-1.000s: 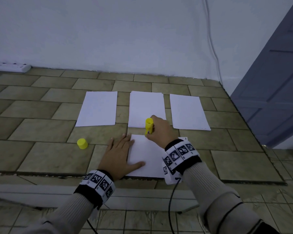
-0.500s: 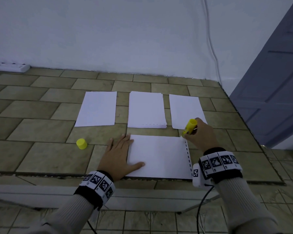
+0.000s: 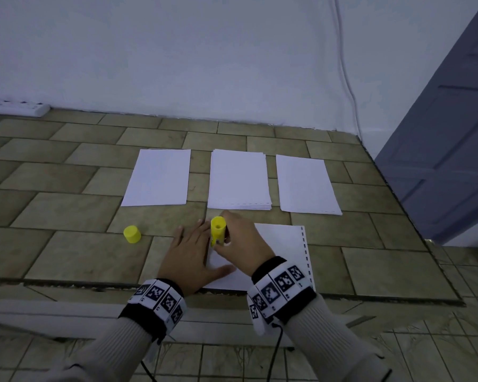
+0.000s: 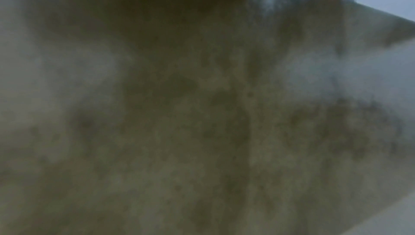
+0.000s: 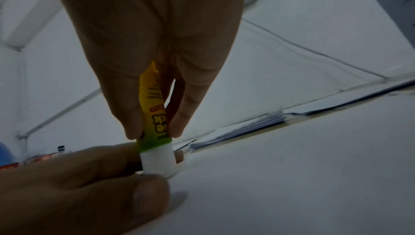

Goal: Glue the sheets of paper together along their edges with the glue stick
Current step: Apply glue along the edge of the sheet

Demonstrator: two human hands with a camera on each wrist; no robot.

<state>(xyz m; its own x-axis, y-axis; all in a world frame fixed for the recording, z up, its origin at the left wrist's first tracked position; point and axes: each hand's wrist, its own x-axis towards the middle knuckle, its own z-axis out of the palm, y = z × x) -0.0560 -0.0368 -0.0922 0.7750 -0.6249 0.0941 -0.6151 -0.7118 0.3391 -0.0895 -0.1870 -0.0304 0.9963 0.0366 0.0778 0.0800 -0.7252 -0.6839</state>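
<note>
At the near sheet's far-left corner, I pinch the uncapped yellow glue stick [image 5: 155, 119] in my right hand [image 3: 242, 244], swung back from the right edge half a second ago, left hand [image 3: 189, 259] flat on the white paper sheet [image 3: 283, 252], so the left edge likely comes next.

Left hand [image 3: 189, 261] flat, fingers spread, palm down, thumb out to its right; right hand [image 3: 239, 244] just beside it, fingers [image 5: 132, 111] curled in a pinch, pointing down; both wrists banded, sleeves ribbed.
</note>
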